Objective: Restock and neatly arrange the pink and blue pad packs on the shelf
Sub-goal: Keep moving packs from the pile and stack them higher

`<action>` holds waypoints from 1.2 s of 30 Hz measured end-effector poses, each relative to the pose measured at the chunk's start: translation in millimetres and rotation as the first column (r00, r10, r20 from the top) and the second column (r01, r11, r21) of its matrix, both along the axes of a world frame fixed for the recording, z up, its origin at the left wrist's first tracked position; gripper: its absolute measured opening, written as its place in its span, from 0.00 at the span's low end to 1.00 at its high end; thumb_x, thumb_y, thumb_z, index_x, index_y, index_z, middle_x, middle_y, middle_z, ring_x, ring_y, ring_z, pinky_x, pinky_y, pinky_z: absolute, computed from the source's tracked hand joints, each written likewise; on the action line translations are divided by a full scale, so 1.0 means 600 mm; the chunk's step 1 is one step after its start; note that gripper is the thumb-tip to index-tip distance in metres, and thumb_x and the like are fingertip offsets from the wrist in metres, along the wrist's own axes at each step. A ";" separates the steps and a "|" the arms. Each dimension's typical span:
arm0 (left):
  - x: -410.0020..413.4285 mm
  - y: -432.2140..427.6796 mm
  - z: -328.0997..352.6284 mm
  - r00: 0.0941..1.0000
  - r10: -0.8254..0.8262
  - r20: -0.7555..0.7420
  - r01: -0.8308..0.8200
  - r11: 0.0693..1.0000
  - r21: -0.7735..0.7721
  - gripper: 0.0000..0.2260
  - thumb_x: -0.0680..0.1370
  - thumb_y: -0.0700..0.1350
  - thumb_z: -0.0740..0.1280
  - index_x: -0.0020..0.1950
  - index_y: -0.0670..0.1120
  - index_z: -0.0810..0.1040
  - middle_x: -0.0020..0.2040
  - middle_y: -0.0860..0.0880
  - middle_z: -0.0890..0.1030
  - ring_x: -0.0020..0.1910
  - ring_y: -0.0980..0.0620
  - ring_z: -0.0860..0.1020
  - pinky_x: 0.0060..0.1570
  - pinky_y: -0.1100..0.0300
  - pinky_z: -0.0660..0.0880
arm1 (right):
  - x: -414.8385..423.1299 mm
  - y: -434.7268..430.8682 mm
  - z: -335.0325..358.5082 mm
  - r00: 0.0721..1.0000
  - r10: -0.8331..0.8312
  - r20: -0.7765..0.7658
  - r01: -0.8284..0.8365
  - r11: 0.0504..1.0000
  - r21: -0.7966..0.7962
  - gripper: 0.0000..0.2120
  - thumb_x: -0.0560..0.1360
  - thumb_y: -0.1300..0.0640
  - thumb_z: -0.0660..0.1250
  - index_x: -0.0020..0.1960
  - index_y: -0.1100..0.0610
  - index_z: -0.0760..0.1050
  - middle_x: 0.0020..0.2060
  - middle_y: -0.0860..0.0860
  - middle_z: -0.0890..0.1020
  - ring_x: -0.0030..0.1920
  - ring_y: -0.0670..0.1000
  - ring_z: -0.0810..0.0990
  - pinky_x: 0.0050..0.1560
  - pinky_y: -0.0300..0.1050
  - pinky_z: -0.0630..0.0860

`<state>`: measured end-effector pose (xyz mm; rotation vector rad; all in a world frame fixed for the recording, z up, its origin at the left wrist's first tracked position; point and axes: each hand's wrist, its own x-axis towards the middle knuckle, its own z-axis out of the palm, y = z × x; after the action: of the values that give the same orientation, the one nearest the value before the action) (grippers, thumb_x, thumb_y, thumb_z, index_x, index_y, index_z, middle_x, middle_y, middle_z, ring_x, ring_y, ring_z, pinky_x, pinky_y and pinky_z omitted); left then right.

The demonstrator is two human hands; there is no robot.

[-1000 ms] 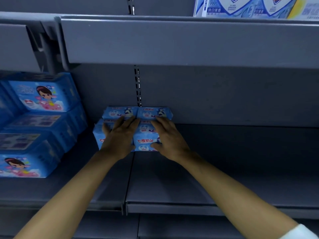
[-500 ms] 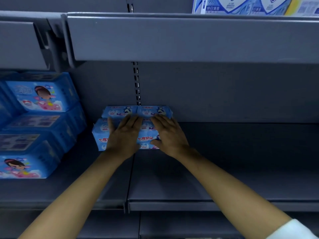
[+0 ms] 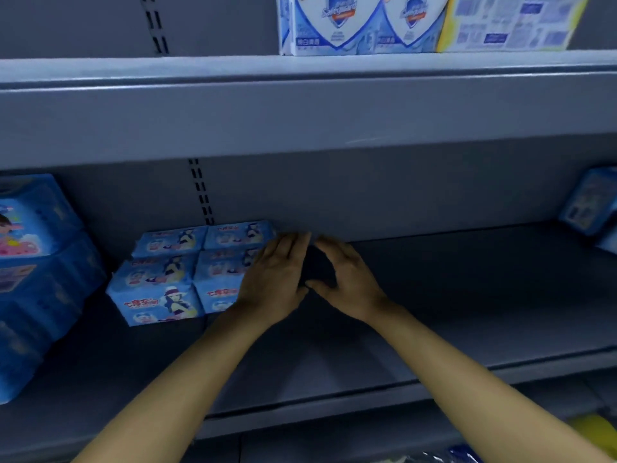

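Both hands have slid rightward off the blue pad packs (image 3: 160, 295), stacked at the shelf (image 3: 467, 295) back. Left hand (image 3: 273, 282), fingers straight, sits at the stack's right edge; right hand (image 3: 350, 282) hovers relaxed, empty. Squaring that edge likely needs gentle, even pressure.

The shelf (image 3: 467, 295) lies open from the blue pad packs (image 3: 173, 279) rightward to a tilted blue pack (image 3: 591, 202) at the far right edge; the left hand (image 3: 273, 279), at the packs' right side, and the right hand (image 3: 347, 279), just beside it, occupy that stretch; large blue packs (image 3: 40, 279) wall off the left end; the upper shelf (image 3: 300, 121) caps the headroom; the back panel (image 3: 400, 195) closes the rear.
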<state>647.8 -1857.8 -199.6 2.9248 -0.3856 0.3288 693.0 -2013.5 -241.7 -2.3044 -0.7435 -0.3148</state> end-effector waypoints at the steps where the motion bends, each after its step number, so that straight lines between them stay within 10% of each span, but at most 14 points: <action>1: 0.008 -0.021 0.000 1.000 -0.023 0.005 0.023 1.000 0.006 0.38 0.78 0.51 0.65 0.79 0.46 0.43 0.78 0.47 0.51 0.77 0.48 0.51 0.73 0.59 0.48 | 0.002 -0.018 -0.002 1.000 -0.014 -0.003 0.014 1.000 0.014 0.32 0.72 0.53 0.71 0.73 0.55 0.64 0.69 0.51 0.69 0.70 0.51 0.66 0.71 0.52 0.64; 19: 0.132 -0.478 -0.021 0.878 -0.375 -0.298 0.365 0.927 -0.090 0.37 0.78 0.51 0.67 0.79 0.50 0.47 0.78 0.49 0.53 0.74 0.47 0.60 0.66 0.50 0.67 | 0.027 -0.462 -0.018 0.855 -0.505 -0.122 0.506 0.862 -0.022 0.22 0.73 0.60 0.66 0.67 0.53 0.71 0.60 0.54 0.74 0.61 0.55 0.71 0.61 0.51 0.71; 28: 0.179 -0.677 -0.038 0.832 -0.452 -0.324 0.418 0.892 -0.172 0.40 0.77 0.48 0.68 0.79 0.51 0.43 0.79 0.53 0.41 0.77 0.49 0.52 0.71 0.50 0.62 | 0.034 -0.665 -0.010 0.706 -0.693 -0.145 0.701 0.713 0.004 0.26 0.72 0.63 0.67 0.69 0.59 0.69 0.65 0.58 0.70 0.66 0.57 0.68 0.62 0.45 0.68; 36: 0.230 -0.835 -0.017 0.786 -0.544 -0.293 0.482 0.837 -0.259 0.42 0.76 0.45 0.70 0.79 0.47 0.43 0.79 0.51 0.39 0.78 0.49 0.46 0.75 0.53 0.52 | 0.074 -0.824 0.008 0.459 -0.888 0.037 0.887 0.460 0.036 0.32 0.73 0.58 0.70 0.74 0.58 0.63 0.74 0.56 0.62 0.72 0.61 0.60 0.64 0.58 0.66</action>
<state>786.0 -2358.6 -209.9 2.4946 -1.0083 -0.2378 737.3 -2507.7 -237.2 -2.4809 0.5738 -0.8421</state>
